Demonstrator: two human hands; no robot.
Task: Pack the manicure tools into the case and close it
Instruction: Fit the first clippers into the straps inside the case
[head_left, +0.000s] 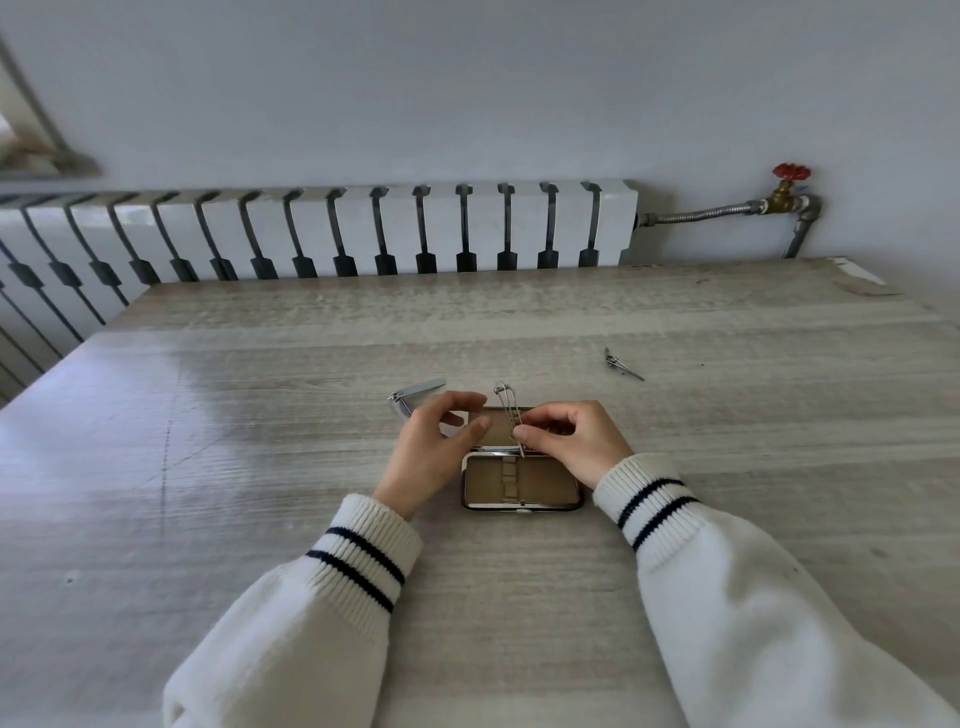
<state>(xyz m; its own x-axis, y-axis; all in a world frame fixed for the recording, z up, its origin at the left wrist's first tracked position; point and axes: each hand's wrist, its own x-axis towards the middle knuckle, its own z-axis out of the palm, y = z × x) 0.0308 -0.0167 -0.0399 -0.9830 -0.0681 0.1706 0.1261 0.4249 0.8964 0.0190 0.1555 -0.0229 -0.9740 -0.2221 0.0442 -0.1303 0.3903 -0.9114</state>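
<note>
Right hand (569, 441) pinched shut on thin, stiff, slippery steel tool (508, 410) over open case (522, 480) mid-counter; left hand (434, 447) loose, empty; best pinched mid-shaft, near clippers (415, 397) waiting.

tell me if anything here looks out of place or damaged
The table is chipped at its far right corner, where a pale patch shows. One small metal tool lies alone, far right of the open case. A large nail clipper lies beyond the left hand. Nothing looks spilled.
</note>
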